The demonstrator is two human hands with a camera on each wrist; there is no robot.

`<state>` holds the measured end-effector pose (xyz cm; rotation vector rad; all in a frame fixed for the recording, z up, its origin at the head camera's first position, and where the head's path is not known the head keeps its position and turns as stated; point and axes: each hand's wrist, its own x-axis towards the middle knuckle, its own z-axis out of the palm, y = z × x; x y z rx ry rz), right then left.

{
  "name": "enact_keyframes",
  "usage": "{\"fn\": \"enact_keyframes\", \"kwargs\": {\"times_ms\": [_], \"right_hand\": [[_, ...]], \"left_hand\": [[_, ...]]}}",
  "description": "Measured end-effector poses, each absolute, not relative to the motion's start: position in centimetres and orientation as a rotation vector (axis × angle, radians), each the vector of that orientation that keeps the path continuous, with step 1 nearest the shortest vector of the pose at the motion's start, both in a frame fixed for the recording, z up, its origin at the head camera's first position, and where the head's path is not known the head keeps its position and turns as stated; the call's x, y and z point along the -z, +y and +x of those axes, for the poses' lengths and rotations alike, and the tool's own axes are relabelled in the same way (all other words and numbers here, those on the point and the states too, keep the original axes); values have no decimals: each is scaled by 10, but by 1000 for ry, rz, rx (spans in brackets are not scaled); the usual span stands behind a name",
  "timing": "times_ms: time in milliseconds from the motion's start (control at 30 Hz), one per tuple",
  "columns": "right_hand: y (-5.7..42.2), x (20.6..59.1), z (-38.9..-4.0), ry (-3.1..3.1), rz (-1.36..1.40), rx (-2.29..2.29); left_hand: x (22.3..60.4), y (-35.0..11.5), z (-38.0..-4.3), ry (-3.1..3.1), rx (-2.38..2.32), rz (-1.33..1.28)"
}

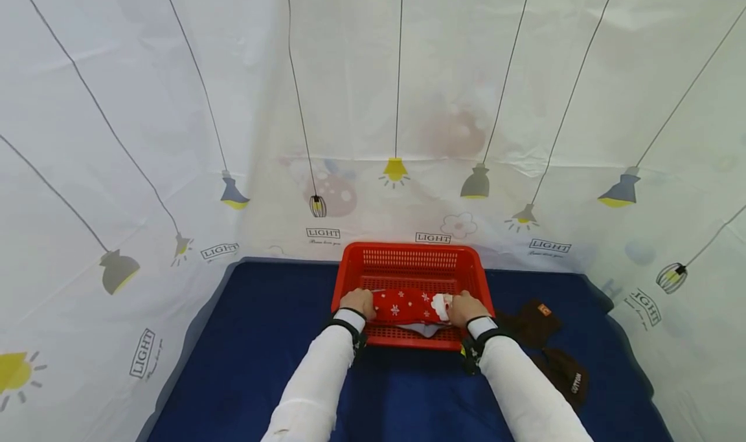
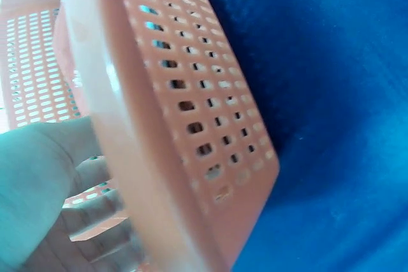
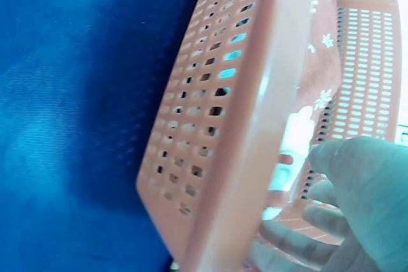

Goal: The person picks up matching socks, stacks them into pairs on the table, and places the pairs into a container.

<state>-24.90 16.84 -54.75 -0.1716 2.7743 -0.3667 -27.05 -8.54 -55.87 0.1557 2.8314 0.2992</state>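
Note:
A red basket point(image 1: 410, 259) with slotted walls stands before me, paler in the wrist views. Inside it lies a folded red cloth point(image 1: 402, 305) with white snowflakes and a Santa figure at its right end. Grey cloth point(image 1: 422, 329) peeks out below it. At the red cloth's left end is my left hand point(image 1: 359, 301), its fingers loosely spread and their tips hidden behind the rim in the left wrist view. My right hand point(image 1: 466, 308) is beside the Santa end. The right wrist view shows its thumb apart from its relaxed fingers, with nothing pinched between them.
Two brown cloth items, one with an orange label point(image 1: 544, 310) and one lettered COTTON point(image 1: 574, 378), lie right of the basket. The table has a dark blue cover point(image 1: 262, 364). A white sheet point(image 1: 350, 73) printed with lamps hangs behind and along both sides.

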Motion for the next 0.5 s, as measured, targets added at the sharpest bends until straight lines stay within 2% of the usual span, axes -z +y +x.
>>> {"fn": "enact_keyframes", "kwargs": {"times_ms": [200,500], "right_hand": [[168,541,-249,2861,-306,352],[163,532,-226,3012,-577,338]], "left_hand": [[556,-91,-269,2860,-349,296],[525,-90,-238,2965,-271,446]]}}
